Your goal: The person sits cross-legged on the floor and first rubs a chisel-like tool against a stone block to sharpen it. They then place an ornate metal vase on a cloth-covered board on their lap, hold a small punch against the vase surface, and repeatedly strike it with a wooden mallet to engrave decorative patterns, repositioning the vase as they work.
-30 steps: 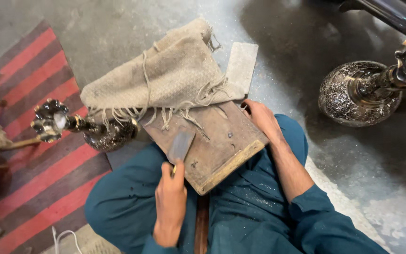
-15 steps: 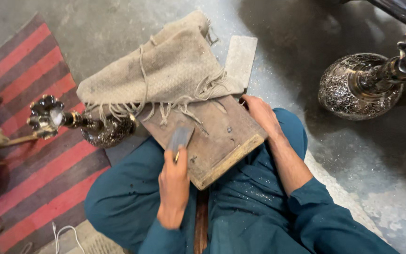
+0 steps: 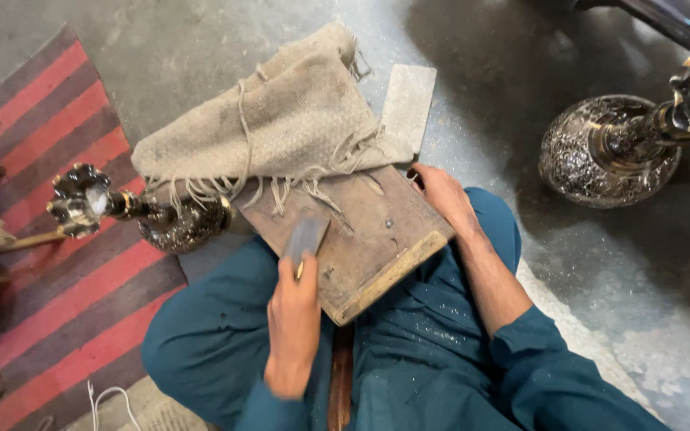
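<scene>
Flat grey metal piece (image 3: 305, 236) lies on a wooden board (image 3: 377, 239) across the lap, pinched in the left hand (image 3: 293, 327). Right hand (image 3: 441, 195) rests open-fingered on the board's far edge, grasping nothing. Burlap cloth (image 3: 281, 128) covers the board's top. Likely risk: the board may slide off the knees if pushed sideways.

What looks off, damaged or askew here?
The cloth is frayed, loose threads trailing over the wooden board. The board is gouged and sits skewed across the lap. An ornate metal piece lies on its side by the rug. Pale specks dot the trousers.
</scene>
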